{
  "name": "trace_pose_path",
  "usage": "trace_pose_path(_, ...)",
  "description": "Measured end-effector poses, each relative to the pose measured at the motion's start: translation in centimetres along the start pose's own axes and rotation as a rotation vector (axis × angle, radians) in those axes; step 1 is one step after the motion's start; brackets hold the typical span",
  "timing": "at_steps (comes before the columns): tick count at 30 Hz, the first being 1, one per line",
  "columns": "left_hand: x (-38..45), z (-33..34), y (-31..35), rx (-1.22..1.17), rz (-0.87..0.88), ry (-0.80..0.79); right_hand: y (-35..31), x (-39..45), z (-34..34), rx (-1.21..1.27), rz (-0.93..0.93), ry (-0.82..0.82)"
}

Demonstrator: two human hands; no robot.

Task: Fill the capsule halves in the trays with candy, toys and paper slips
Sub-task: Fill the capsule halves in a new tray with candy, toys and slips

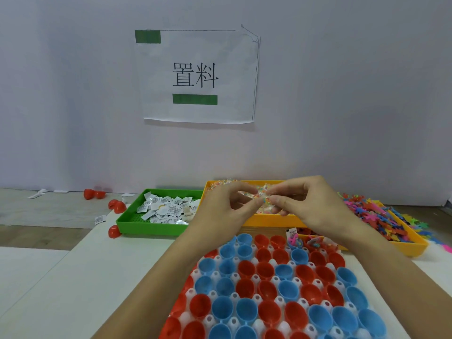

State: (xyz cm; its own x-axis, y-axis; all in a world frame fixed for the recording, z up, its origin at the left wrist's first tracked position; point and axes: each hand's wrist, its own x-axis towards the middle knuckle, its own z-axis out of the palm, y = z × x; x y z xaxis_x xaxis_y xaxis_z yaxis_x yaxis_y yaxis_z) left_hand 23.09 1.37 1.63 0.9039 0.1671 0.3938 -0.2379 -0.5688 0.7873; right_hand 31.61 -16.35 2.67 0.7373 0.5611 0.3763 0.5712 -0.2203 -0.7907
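A white tray (234, 276) in front of me holds several open red and blue capsule halves (266, 287); most look bare inside, and a few at the far right hold small toys (294, 239). Above the yellow candy tray (269, 220), my left hand (220, 211) and my right hand (315, 204) together pinch a clear packet of coloured candy (261, 195) between their fingertips. The green tray (127, 225) to the left holds several folded paper slips (166, 209). A second yellow tray (413, 245) at the right holds a heap of bright plastic toys (376, 216).
Loose red capsule halves (117, 206) lie left of the green tray, with stray paper slips (100, 219) on the table. A wall with a taped paper sign (195, 77) stands close behind the trays. White table surface (85, 277) extends to my left.
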Motion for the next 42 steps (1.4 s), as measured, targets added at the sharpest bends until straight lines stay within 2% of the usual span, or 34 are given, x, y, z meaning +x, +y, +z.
trace_pose_path(7,0.0,0.5,0.6,-0.236,-0.05,0.032,-1.3,-0.8,0.4,0.138,0.013,-0.035)
trace_pose_path(10,-0.1,0.6,0.6,-0.278,-0.047,0.002,-1.7,-0.9,0.4,0.104,0.015,-0.018)
trace_pose_path(16,-0.3,0.4,0.9,-0.34,-0.018,0.046,-2.4,-1.1,0.3,0.114,0.026,-0.029)
trace_pose_path(22,-0.5,0.2,1.4,-0.34,-0.003,0.064,-3.2,-1.2,0.4,0.423,0.164,-0.093)
trace_pose_path(30,-0.5,0.2,1.5,-0.305,0.036,0.087,-3.1,-1.4,0.1,0.308,0.144,-0.064)
trace_pose_path(37,-0.5,-0.2,1.7,-0.416,-0.056,0.0,-3.1,-1.5,0.1,0.242,0.118,-0.006)
trace_pose_path(42,-0.5,-0.2,1.5,-0.387,-0.064,-0.015,-3.0,-1.5,0.1,0.211,0.077,0.028)
